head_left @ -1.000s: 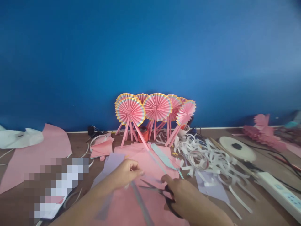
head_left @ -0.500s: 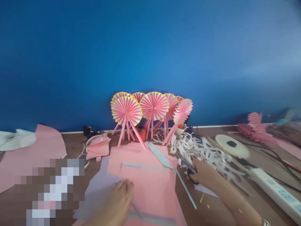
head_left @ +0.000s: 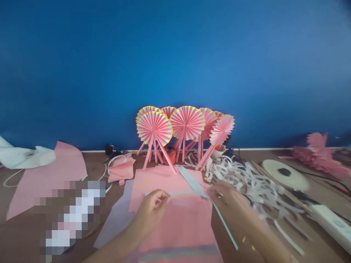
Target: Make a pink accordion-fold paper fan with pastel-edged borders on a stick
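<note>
My left hand (head_left: 155,207) is closed in a pinch above the pink paper sheets (head_left: 189,226). A faint, blurred lilac paper strip (head_left: 179,203) seems to run from its fingertips. To the right, my right hand (head_left: 230,201) hovers at the edge of the sheets, fingers curled and smeared by motion; whether it holds anything cannot be told. A dark curved piece (head_left: 248,199) shows just behind it, probably a scissors handle. Close to that hand lie a wide pale-blue strip (head_left: 192,182) and a narrow pale-blue strip (head_left: 225,225).
Pleated pink paper fans (head_left: 187,123) on legs stand by the blue wall. White paper strips (head_left: 246,175) lie tangled at right, beside a round white lid-like object (head_left: 296,175) and a power strip (head_left: 331,221). Lilac paper (head_left: 115,223) and folded pink paper (head_left: 120,170) lie left.
My left hand has lifted off the paper and pinched its fingers. My right hand has moved up from the black-handled scissors toward the pink sheets. The view has shifted slightly left.
</note>
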A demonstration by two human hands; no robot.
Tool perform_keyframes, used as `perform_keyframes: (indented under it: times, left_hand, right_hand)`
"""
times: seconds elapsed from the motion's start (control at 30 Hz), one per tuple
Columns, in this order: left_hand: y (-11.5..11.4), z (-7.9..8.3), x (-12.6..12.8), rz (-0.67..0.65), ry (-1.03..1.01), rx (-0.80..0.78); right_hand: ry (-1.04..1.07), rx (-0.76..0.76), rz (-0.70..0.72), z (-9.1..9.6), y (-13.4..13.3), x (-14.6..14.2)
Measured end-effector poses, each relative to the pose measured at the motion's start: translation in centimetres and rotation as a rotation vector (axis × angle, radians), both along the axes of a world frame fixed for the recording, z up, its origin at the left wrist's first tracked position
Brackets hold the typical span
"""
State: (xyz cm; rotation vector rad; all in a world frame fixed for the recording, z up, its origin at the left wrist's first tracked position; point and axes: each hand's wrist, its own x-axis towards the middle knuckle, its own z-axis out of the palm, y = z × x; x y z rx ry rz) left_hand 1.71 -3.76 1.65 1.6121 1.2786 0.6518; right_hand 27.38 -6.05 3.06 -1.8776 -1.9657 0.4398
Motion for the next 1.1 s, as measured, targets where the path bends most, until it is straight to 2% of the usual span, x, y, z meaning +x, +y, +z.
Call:
perform_keyframes:
  times: [0.07, 0.13, 0.2, 0.33, 0.43, 0.57, 0.73, 0.87, 1.1]
  left_hand:
    - [-0.2, 0.2, 0.7, 0.024, -0.039, 0.009]
    - [-0.2, 0.2, 1.2, 0.034, -0.067, 0.04]
    - [-0.1, 0.0, 1.4, 0.04, -0.08, 0.08]
    - [0.4, -0.6, 1.1, 0.053, -0.07, 0.112]
    - [0.6, -1.2, 0.4, 0.049, 0.013, 0.197]
    - [0.2, -2.6, -0.4, -0.143, 0.342, 0.429]
    - [-0.5, -4.1, -0.3, -0.334, 0.65, 0.541]
    - [-0.7, -4.7, -0.4, -0.368, 0.705, 0.591]
    - [-0.4, -4.9, -0.4, -0.351, 0.653, 0.627]
  right_hand:
    - [0.288, 0.0, 0.153, -0.4, 0.3, -2.6]
    - [0.44, -0.047, 0.159, -1.1, 0.6, -4.8]
    - [0.487, -0.083, 0.108, -1.5, 1.0, -6.1]
    - [0.504, -0.093, 0.097, -1.7, 2.0, -6.4]
    - [0.479, -0.025, 0.085, -2.4, 2.9, -5.5]
    - [0.384, 0.035, 0.117, -4.1, 3.7, -4.8]
    - [0.242, -0.016, 0.177, -4.9, 4.1, -5.3]
    - [0.19, -0.06, 0.185, -5.1, 4.5, -5.6]
    - [0.197, -0.122, 0.172, -5.3, 5.1, -5.6]
